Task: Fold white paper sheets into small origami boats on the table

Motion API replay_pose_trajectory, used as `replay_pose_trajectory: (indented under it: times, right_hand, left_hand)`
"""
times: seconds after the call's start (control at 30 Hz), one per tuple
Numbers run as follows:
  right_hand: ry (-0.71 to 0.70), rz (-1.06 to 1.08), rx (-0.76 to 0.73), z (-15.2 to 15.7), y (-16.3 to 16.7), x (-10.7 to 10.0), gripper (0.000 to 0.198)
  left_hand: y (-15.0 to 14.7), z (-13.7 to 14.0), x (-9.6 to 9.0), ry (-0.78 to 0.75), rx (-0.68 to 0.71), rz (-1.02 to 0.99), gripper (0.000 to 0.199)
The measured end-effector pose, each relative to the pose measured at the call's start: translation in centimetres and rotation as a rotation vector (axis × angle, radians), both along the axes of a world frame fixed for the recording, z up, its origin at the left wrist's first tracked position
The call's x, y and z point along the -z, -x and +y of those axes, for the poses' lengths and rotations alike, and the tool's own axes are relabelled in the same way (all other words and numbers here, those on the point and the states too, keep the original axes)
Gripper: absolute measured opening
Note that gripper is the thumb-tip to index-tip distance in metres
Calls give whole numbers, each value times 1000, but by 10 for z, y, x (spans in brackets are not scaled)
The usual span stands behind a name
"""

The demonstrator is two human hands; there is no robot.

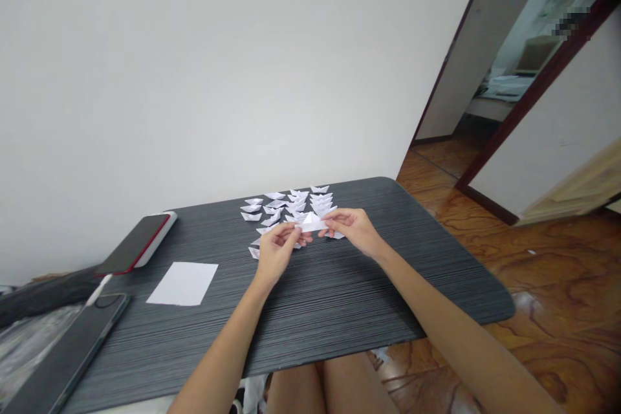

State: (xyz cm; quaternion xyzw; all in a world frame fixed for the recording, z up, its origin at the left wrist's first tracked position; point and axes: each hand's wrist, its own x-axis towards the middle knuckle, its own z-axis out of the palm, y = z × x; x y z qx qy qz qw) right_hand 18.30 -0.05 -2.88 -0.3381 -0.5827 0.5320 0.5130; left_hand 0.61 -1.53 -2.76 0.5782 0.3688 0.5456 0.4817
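Between my two hands a small white paper boat [311, 224] is held level above the dark table. My left hand [277, 247] pinches its left end between thumb and fingers. On the other end, my right hand [353, 229] grips with thumb and fingertips. Just behind and below my hands stand several folded paper boats [295, 205] in rough rows, some partly hidden by my fingers. To the left of my left hand lies a flat white sheet of paper [183, 284].
The dark ribbed table [330, 310] has its back edge along a white wall [208, 65]. At its left lie a dark device with a red edge [138, 242], a white cable [99, 290] and a phone [72, 356]. Wooden floor [548, 278] and a doorway are at the right.
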Motion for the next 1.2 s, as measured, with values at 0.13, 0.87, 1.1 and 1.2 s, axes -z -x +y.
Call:
replay_pose_trajectory:
  times: [0.13, 0.87, 1.1, 1.2]
  right_hand:
    - [71, 79, 10, -1, 5, 1, 31]
    - [261, -45, -319, 2, -17, 1, 15]
    - [167, -264, -280, 1, -12, 3, 23]
    - [154, -302, -206, 0, -9, 4, 22]
  left_hand:
    - [-3, 0, 2, 22, -25, -3, 21]
    - [16, 2, -5, 242, 267, 238, 13]
    - [16, 3, -1, 175, 242, 319, 18]
    - [15, 3, 2, 154, 174, 343, 21]
